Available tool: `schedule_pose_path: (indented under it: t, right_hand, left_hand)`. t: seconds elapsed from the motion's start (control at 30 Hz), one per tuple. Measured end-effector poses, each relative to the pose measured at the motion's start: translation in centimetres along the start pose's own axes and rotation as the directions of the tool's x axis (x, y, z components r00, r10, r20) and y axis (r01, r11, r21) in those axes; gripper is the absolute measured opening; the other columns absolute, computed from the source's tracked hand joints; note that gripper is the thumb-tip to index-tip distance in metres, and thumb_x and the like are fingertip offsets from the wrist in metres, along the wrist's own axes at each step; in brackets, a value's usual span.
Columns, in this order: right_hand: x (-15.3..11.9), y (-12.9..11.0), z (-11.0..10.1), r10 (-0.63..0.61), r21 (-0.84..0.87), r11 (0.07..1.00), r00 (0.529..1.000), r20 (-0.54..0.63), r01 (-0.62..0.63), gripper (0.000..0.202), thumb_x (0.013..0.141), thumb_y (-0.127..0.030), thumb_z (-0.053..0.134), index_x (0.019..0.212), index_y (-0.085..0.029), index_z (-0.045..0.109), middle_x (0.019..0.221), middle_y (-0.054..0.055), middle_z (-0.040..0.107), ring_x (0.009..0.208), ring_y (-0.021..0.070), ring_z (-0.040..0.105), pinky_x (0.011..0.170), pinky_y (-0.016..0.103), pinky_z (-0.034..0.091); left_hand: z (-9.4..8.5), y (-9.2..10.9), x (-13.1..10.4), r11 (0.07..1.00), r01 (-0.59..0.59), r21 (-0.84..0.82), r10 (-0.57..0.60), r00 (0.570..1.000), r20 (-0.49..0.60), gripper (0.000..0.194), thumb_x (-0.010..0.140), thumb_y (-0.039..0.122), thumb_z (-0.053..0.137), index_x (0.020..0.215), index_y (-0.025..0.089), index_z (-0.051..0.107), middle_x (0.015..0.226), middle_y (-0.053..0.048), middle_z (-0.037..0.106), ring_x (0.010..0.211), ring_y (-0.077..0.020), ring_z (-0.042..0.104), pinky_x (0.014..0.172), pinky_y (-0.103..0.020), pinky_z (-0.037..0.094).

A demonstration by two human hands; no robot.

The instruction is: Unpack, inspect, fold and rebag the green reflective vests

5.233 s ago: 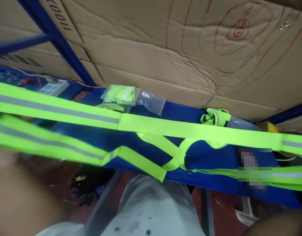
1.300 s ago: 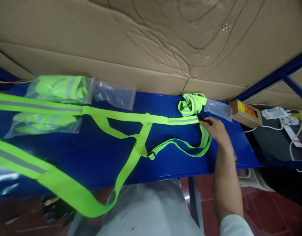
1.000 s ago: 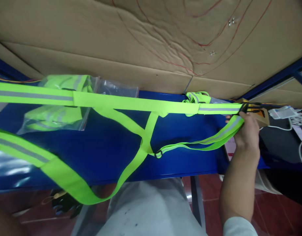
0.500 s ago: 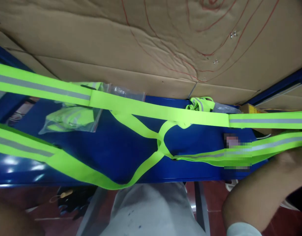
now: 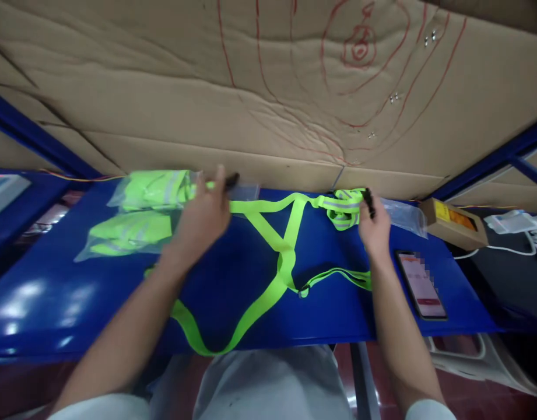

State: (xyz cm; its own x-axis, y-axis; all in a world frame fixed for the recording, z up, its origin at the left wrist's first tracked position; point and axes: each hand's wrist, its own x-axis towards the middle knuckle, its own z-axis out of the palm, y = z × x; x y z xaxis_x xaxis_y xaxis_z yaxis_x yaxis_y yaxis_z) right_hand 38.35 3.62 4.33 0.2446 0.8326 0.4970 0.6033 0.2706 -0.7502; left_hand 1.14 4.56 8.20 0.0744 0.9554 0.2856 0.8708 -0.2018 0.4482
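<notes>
A neon-yellow reflective strap vest (image 5: 287, 256) lies across the blue table, its bands crossing in the middle. My left hand (image 5: 209, 207) is closed on its upper left end, and a black buckle (image 5: 232, 181) sticks out past the fingers. On the other side, my right hand (image 5: 375, 224) grips the upper right end by a black buckle (image 5: 368, 203). The lower bands sag toward the table's front edge. Beside my right hand, a bunched yellow-and-silver reflective strap (image 5: 343, 220) rests at the back of the table; whether it belongs to the same vest I cannot tell.
Two clear bags (image 5: 128, 233) with folded reflective vests lie at the left. At the right are a phone (image 5: 421, 286), a small cardboard box (image 5: 452, 224) and a flat clear bag (image 5: 403, 216). A cardboard wall (image 5: 185, 105) with red lines rises behind the blue table (image 5: 329, 315).
The straps were stretched wide past both sides of the view. Both hands have come inward to the back of the table, and the bands now hang slack and lower.
</notes>
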Motion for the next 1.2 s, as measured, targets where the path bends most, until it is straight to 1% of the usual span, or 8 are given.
schedule_pose_path:
  t: [0.13, 0.23, 0.37, 0.5, 0.63, 0.77, 1.03, 1.2]
  right_hand:
    - [-3.5, -1.7, 3.2, -0.008, -0.011, 1.000, 0.993, 0.114, 0.009, 0.057, 0.093, -0.027, 0.062, 0.149, -0.020, 0.052, 0.146, 0.015, 0.058, 0.138, 0.0269, 0.052, 0.121, 0.050, 0.037]
    - [-5.6, -3.5, 4.6, 0.002, 0.092, 0.995, 0.940, 0.341, -0.036, 0.061, 0.093, -0.025, 0.062, 0.151, -0.023, 0.046, 0.147, 0.012, 0.056, 0.137, 0.0250, 0.053, 0.117, 0.048, 0.043]
    - [-7.3, -5.6, 4.9, -0.015, 0.051, 0.999, 0.893, 0.449, -0.009, 0.060, 0.095, -0.018, 0.055, 0.153, -0.026, 0.045, 0.125, 0.010, 0.058, 0.115, 0.0220, 0.061, 0.103, 0.043, 0.054]
    - [-7.7, -6.4, 4.6, -0.078, -0.177, 0.971, 0.910, 0.407, 0.162, 0.057, 0.097, -0.015, 0.048, 0.153, -0.028, 0.050, 0.105, 0.007, 0.048, 0.090, 0.0195, 0.057, 0.081, 0.037, 0.057]
    - [-7.8, -6.3, 4.9, -0.058, -0.445, 0.859, 0.913, 0.405, 0.252, 0.061, 0.096, -0.015, 0.046, 0.155, -0.028, 0.048, 0.105, 0.008, 0.043, 0.083, 0.0199, 0.054, 0.063, 0.032, 0.054]
    - [-8.2, -6.6, 5.5, -0.049, -0.573, 0.748, 0.889, 0.456, 0.336, 0.070, 0.092, -0.013, 0.048, 0.159, -0.030, 0.040, 0.110, 0.009, 0.042, 0.077, 0.0182, 0.053, 0.055, 0.030, 0.051]
    - [-8.3, -7.6, 5.7, 0.057, -0.689, 0.642, 0.875, 0.480, 0.336, 0.086, 0.078, -0.003, 0.050, 0.160, -0.025, 0.036, 0.112, 0.010, 0.047, 0.070, 0.0138, 0.053, 0.053, 0.026, 0.051]
    - [-9.0, -7.6, 6.1, -0.052, -0.644, 0.651, 0.870, 0.490, 0.402, 0.085, 0.081, -0.003, 0.047, 0.163, -0.021, 0.028, 0.107, 0.011, 0.050, 0.073, 0.0166, 0.058, 0.052, 0.026, 0.054]
  left_hand:
    - [5.9, 2.0, -2.0, 0.976, -0.156, -0.153, 0.187, 0.959, 0.211, 0.054, 0.101, 0.023, 0.042, 0.153, 0.009, 0.046, 0.142, -0.016, 0.064, 0.126, -0.0268, 0.066, 0.110, -0.041, 0.054]
    - [7.4, 2.8, -3.9, 0.957, -0.184, -0.225, 0.241, 0.935, 0.260, 0.060, 0.103, 0.020, 0.035, 0.162, 0.012, 0.031, 0.149, -0.016, 0.058, 0.130, -0.0246, 0.064, 0.107, -0.039, 0.055]
    - [7.1, 4.4, -5.9, 0.973, -0.213, 0.089, 0.171, 0.925, 0.340, 0.072, 0.102, 0.016, 0.034, 0.168, 0.020, 0.006, 0.154, -0.019, 0.050, 0.101, -0.0257, 0.075, 0.074, -0.036, 0.063]
    - [7.2, 5.6, -7.1, 0.890, -0.297, 0.346, 0.170, 0.920, 0.354, 0.075, 0.100, 0.019, 0.038, 0.168, 0.014, 0.007, 0.150, -0.021, 0.051, 0.081, -0.0221, 0.074, 0.056, -0.032, 0.058]
    - [7.6, 6.1, -7.9, 0.861, -0.323, 0.393, 0.193, 0.922, 0.335, 0.075, 0.099, 0.023, 0.042, 0.168, 0.013, 0.012, 0.144, -0.018, 0.056, 0.073, -0.0177, 0.072, 0.051, -0.028, 0.053]
    - [7.6, 6.4, -8.1, 0.859, -0.321, 0.399, 0.178, 0.917, 0.357, 0.074, 0.100, 0.027, 0.042, 0.167, 0.011, 0.014, 0.138, -0.018, 0.060, 0.066, -0.0171, 0.070, 0.048, -0.029, 0.052]
    - [7.1, 6.9, -8.2, 0.872, -0.300, 0.387, 0.152, 0.917, 0.368, 0.076, 0.101, 0.026, 0.042, 0.168, 0.012, 0.009, 0.139, -0.020, 0.059, 0.070, -0.0185, 0.071, 0.049, -0.029, 0.053]
    - [7.0, 6.9, -8.2, 0.867, -0.290, 0.405, 0.153, 0.929, 0.338, 0.076, 0.099, 0.022, 0.042, 0.168, 0.011, 0.012, 0.146, -0.023, 0.054, 0.074, -0.0213, 0.072, 0.053, -0.032, 0.057]
